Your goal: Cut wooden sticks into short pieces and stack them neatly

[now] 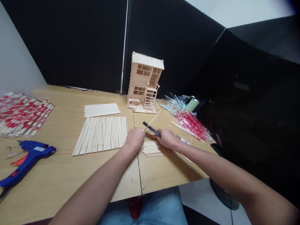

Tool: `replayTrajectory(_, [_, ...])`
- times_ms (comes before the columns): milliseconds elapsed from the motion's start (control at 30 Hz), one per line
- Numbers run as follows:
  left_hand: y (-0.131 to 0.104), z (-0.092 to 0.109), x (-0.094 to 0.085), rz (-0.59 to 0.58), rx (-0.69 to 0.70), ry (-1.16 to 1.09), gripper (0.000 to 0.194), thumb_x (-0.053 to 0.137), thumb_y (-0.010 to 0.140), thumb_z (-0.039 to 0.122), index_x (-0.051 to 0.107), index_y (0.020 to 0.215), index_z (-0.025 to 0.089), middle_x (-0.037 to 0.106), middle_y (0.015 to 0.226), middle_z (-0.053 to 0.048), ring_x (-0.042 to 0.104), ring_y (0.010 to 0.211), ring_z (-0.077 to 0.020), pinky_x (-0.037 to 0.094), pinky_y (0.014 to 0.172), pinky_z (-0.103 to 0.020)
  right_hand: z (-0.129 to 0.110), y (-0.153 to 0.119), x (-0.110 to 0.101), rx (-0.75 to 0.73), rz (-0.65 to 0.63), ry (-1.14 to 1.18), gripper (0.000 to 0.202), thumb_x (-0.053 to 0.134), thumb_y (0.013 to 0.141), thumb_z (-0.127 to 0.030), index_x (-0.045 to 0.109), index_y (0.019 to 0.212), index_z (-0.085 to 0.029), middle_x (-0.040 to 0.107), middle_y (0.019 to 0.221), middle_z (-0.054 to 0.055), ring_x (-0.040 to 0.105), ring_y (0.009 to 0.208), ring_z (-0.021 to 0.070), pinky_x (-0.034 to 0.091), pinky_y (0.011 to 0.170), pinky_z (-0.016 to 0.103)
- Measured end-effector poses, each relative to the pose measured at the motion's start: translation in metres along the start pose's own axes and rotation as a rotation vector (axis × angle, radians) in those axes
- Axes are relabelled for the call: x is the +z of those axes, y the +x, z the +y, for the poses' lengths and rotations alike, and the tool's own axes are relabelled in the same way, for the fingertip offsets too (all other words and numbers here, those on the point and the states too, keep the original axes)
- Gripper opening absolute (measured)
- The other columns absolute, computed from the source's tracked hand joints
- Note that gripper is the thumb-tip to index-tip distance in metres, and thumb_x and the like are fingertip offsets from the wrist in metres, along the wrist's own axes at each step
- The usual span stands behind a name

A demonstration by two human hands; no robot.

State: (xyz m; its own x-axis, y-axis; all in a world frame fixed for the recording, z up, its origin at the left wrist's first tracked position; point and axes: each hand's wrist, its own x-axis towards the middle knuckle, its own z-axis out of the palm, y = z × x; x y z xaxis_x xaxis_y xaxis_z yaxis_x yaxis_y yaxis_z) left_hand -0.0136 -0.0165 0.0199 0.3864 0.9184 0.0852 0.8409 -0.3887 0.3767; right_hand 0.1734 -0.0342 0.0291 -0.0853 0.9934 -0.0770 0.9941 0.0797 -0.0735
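My left hand (pixel 136 137) is closed in a pinch around a thin wooden stick (pixel 154 118), which slants up and to the right. My right hand (pixel 167 138) grips a narrow dark grey tool (pixel 152 128) that looks like a utility knife. The tool's far end crosses the stick just above my left fingers; whether a blade is out is too small to tell. Below my hands lies a small pile of short cut sticks (pixel 152 149). A large row of long sticks (pixel 102 134) is spread beside my left hand, with another stick row (pixel 102 110) behind it.
Behind my hands stands a two-storey stick house (pixel 145 82). A blue glue gun (pixel 30 159) and red-and-white wrapped chopsticks (pixel 24 115) lie at the left. At the right are crumpled plastic wrappers (pixel 191 123), a pale green cylinder (pixel 191 105) and a pen (pixel 183 139).
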Motion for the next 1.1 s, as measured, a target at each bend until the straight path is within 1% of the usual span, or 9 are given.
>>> replayTrajectory(200, [-0.003,0.007,0.002,-0.015,0.079,0.141,0.031,0.047,0.088,0.004,0.075,0.099,0.013,0.073,0.092,-0.019,0.071,0.094,-0.0274,0.053,0.082,-0.033,0.012,-0.006,0.001,0.018,0.028,-0.060,0.030,0.054,0.096,-0.044,0.070,0.092,-0.018,0.074,0.086,0.014,0.069,0.077,0.0254,0.037,0.062,0.028])
replayTrajectory(333, [-0.001,0.007,-0.001,0.006,0.090,0.169,0.030,0.047,0.087,0.004,0.074,0.096,0.013,0.074,0.090,-0.018,0.071,0.092,-0.0283,0.053,0.077,-0.033,0.019,-0.003,-0.007,-0.009,0.058,-0.072,0.027,0.058,0.093,-0.043,0.070,0.091,-0.019,0.073,0.082,0.011,0.067,0.072,0.0232,0.033,0.059,0.028])
replayTrajectory(500, [0.001,0.005,-0.001,0.061,0.117,0.198,0.026,0.050,0.087,0.005,0.072,0.098,0.014,0.073,0.089,-0.015,0.070,0.091,-0.0269,0.052,0.074,-0.032,0.027,0.018,-0.019,-0.007,0.142,0.018,0.023,0.062,0.090,-0.042,0.068,0.086,-0.020,0.071,0.076,0.006,0.063,0.067,0.0199,0.030,0.057,0.027])
replayTrajectory(600, [0.003,0.007,0.002,0.055,0.161,0.201,0.023,0.049,0.091,0.009,0.071,0.098,0.014,0.073,0.093,-0.014,0.068,0.094,-0.0254,0.051,0.075,-0.032,0.023,0.040,-0.023,0.021,0.196,0.052,0.021,0.061,0.090,-0.039,0.067,0.085,-0.020,0.071,0.078,0.006,0.062,0.069,0.0200,0.029,0.057,0.027])
replayTrajectory(700, [0.007,0.008,0.008,0.061,0.214,0.218,0.024,0.048,0.094,0.013,0.071,0.097,0.013,0.072,0.096,-0.013,0.066,0.098,-0.0255,0.051,0.076,-0.033,0.003,0.066,-0.029,-0.014,0.204,0.053,0.017,0.063,0.087,-0.037,0.068,0.092,-0.021,0.072,0.084,0.006,0.063,0.073,0.0211,0.030,0.058,0.027])
replayTrajectory(800, [0.013,0.007,0.014,0.075,0.254,0.241,0.024,0.048,0.094,0.012,0.072,0.096,0.013,0.071,0.094,-0.012,0.065,0.096,-0.0256,0.050,0.074,-0.034,-0.030,0.097,-0.032,-0.096,0.197,0.039,0.014,0.064,0.084,-0.030,0.067,0.096,-0.022,0.072,0.090,0.006,0.063,0.076,0.0217,0.034,0.060,0.026])
replayTrajectory(867, [0.015,0.006,0.018,0.073,0.273,0.249,0.023,0.048,0.094,0.012,0.072,0.096,0.013,0.071,0.092,-0.012,0.065,0.094,-0.0254,0.050,0.073,-0.034,-0.054,0.120,-0.030,-0.185,0.199,0.038,0.017,0.063,0.084,-0.026,0.066,0.100,-0.022,0.072,0.091,0.007,0.063,0.078,0.0225,0.037,0.063,0.026])
replayTrajectory(967, [0.016,0.004,0.020,0.059,0.301,0.253,0.024,0.048,0.095,0.013,0.072,0.097,0.013,0.071,0.091,-0.012,0.065,0.092,-0.0251,0.051,0.073,-0.034,-0.088,0.152,-0.022,-0.401,0.207,0.075,0.022,0.056,0.086,-0.017,0.065,0.107,-0.021,0.072,0.096,0.007,0.063,0.083,0.0221,0.041,0.070,0.026])
replayTrajectory(1100, [0.014,-0.001,0.018,0.061,0.295,0.235,0.025,0.049,0.094,0.013,0.073,0.097,0.013,0.072,0.095,-0.013,0.066,0.092,-0.0255,0.052,0.074,-0.036,-0.111,0.179,-0.008,-0.570,0.168,0.016,0.026,0.052,0.087,-0.014,0.061,0.110,-0.020,0.072,0.101,0.007,0.064,0.084,0.0226,0.042,0.069,0.027])
